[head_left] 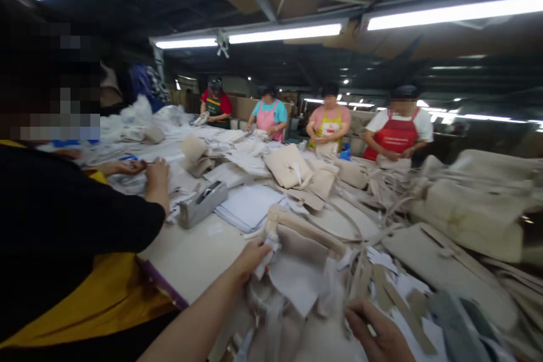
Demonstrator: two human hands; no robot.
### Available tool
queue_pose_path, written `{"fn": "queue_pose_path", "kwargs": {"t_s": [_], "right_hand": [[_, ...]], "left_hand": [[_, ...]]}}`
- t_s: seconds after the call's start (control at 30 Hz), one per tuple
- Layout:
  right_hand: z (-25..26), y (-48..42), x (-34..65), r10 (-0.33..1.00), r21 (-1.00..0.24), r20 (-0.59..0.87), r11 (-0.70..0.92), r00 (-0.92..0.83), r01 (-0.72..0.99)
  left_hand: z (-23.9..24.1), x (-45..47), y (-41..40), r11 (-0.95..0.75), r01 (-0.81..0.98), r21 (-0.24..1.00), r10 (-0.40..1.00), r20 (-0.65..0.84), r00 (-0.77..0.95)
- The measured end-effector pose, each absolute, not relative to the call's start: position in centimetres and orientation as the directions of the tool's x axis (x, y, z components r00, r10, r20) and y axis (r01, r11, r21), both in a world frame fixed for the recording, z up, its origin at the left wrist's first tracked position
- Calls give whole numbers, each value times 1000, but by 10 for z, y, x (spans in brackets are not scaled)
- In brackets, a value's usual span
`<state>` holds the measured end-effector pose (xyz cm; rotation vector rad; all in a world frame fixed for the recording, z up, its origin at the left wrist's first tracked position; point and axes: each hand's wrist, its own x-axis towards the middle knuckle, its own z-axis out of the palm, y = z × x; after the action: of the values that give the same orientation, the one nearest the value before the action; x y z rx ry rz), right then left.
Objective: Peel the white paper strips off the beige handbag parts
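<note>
Crowded worktable (199, 254), no legible writing

No lettering can be read anywhere on the crowded worktable (199, 254); the red apron (394, 137) worn by a person at the far side carries a line of pale print (too blurred to make out).

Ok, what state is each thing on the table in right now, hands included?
Left hand: shut on the bag's end.
Right hand: at the bottom edge, fingers curled; whether it grips anything cannot be told.
Bag: beige, lying on its side, white paper at its mouth.
Tape dispenser: resting on the table, untouched.
Paper stack: flat, beside the dispenser.
Bag pile: heaped at right.
Table: cluttered.
</note>
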<state>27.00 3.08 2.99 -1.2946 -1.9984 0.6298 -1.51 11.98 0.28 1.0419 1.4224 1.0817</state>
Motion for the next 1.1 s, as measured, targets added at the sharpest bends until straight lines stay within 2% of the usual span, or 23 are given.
{"fn": "queue_pose_path", "kwargs": {"t_s": [0.17, 0.33, 0.53, 0.77, 1.1], "right_hand": [[41, 100, 189, 853, -723, 212, 466, -478, 510], [33, 131, 152, 832, -798, 140, 415, -536, 436], [11, 148, 132, 869, -829, 85, 333, -487, 449], [-12, 165, 121, 922, -774, 45, 275, -383, 570], [-18, 172, 119, 924, -786, -2, 235, -382, 572]], "left_hand": [[-4, -18, 121, 245, 17, 969, 964, -242, -108], [-5, -19, 119, 259, -15, 966, 962, -259, -81], [-8, -20, 121, 265, -42, 963, 960, -268, -78], [-7, -19, 119, 244, -58, 968, 966, -248, -74], [-5, -21, 111, 212, -65, 975, 975, -215, -50]]}}
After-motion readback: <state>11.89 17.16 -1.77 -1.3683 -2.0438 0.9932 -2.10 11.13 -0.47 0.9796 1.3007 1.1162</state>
